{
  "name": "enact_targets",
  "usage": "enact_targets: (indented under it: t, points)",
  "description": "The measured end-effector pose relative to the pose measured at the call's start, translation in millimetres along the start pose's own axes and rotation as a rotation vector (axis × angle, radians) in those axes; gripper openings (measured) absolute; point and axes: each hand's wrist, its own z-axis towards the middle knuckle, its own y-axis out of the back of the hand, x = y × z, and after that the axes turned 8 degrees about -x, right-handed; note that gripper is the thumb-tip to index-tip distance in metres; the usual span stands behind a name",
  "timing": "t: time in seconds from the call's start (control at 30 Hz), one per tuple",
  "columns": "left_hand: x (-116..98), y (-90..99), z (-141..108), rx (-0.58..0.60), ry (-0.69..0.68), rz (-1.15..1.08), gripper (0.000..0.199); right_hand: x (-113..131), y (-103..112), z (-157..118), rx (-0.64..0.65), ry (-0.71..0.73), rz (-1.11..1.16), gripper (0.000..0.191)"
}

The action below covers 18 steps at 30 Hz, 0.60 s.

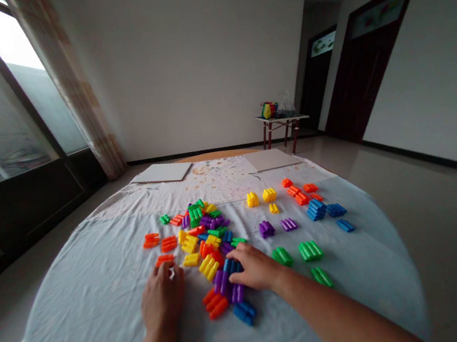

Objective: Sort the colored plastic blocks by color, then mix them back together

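Ribbed plastic blocks in several colours lie in a loose pile in the middle of the table. At the pile's right edge, my right hand (252,268) has its thumb and fingers around a blue block (230,265). Purple blocks (222,282) lie just under and beside those fingers. On the left, my left hand (163,294) rests low over the cloth with bent fingers, thumb and forefinger apart, and nothing visible in it. Its fingertips are close to an orange block (164,259). Nearer to me are an orange block (215,303) and a blue block (244,312).
Right of the pile stand groups sorted by colour: yellow (269,194), orange (301,197), purple (266,228), blue (316,209) and green (310,250). A white board (163,172) and a beige board (272,159) lie at the far edge. A small table (282,118) stands beyond.
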Motion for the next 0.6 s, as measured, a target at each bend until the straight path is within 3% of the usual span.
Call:
enact_targets:
  t: [0.07,0.17,0.33,0.5,0.6]
  points:
    - [1,-2.8,0,-0.086,-0.084,-0.117,0.036,-1,0,-2,-0.034,-0.054,0.009,0.039]
    - [-7,-4.3,-4,-0.158,-0.324,-0.250,0.033,-2,2,-3,-0.077,-0.121,0.057,0.031]
    - [-29,-4.2,-18,-0.033,-0.626,-0.342,0.030,-1,2,-3,-0.219,-0.139,0.169,0.018]
    - [-30,-10.9,-18,0.010,-0.663,-0.365,0.031,0,2,-2,-0.257,-0.080,0.270,0.012]
    - [-26,-12.8,-15,-0.015,-0.647,-0.374,0.027,-5,12,1,-0.386,-0.096,0.304,0.016]
